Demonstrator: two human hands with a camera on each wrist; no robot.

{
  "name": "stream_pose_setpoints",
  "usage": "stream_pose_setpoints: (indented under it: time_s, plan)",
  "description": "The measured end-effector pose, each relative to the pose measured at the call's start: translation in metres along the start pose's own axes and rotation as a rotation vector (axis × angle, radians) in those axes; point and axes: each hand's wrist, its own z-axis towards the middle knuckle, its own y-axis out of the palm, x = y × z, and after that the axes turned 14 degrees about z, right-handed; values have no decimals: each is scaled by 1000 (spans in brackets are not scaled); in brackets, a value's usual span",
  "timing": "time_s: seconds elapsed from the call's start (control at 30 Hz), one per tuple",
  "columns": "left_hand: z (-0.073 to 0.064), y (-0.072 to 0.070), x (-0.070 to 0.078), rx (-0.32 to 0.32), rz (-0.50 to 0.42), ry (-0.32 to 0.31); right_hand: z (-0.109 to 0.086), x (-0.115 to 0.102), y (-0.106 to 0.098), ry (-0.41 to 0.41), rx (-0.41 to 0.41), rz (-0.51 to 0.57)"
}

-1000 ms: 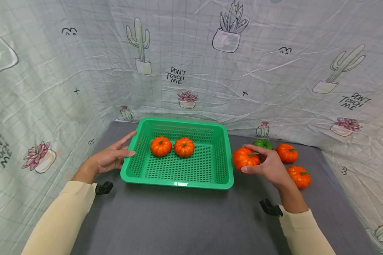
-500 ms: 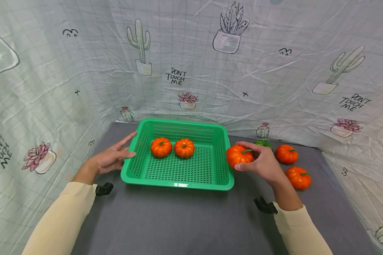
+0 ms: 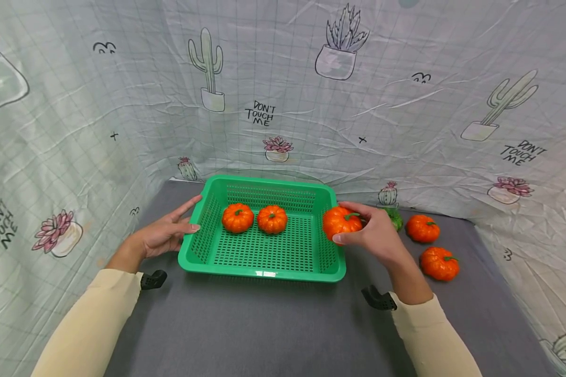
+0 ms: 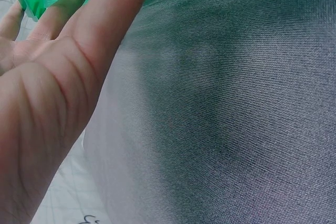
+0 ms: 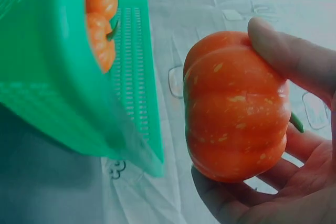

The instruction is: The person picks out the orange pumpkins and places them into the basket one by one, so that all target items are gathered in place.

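Observation:
My right hand grips a small orange pumpkin with a green stem, thumb on one side and fingers on the other. In the head view that pumpkin overlaps the right rim of a green plastic basket; the right wrist view shows it raised beside the basket. Two more orange pumpkins, a left one and a right one, sit inside towards the back left. My left hand rests at the basket's left side, fingers extended, thumb tip at the rim; its palm fills the left wrist view's left side.
Right of the basket, two orange pumpkins, a back one and a front one, lie on the grey tabletop. A green vegetable-like object is partly hidden behind my right hand. Printed cloth encloses the table's back and sides.
My right hand has carried the pumpkin leftwards and slightly up, from beside the basket to over its right rim. The left hand and basket have stayed in place.

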Motion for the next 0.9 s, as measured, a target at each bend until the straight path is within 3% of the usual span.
stream_pose_setpoints:
  time_s: [0.37,0.9]
  plan:
    - [0,1,2,-14,3,-5,12,-11,15,16,-35,20]
    - [0,1,2,-12,3,-15,36,-20,35,-38,-243,36]
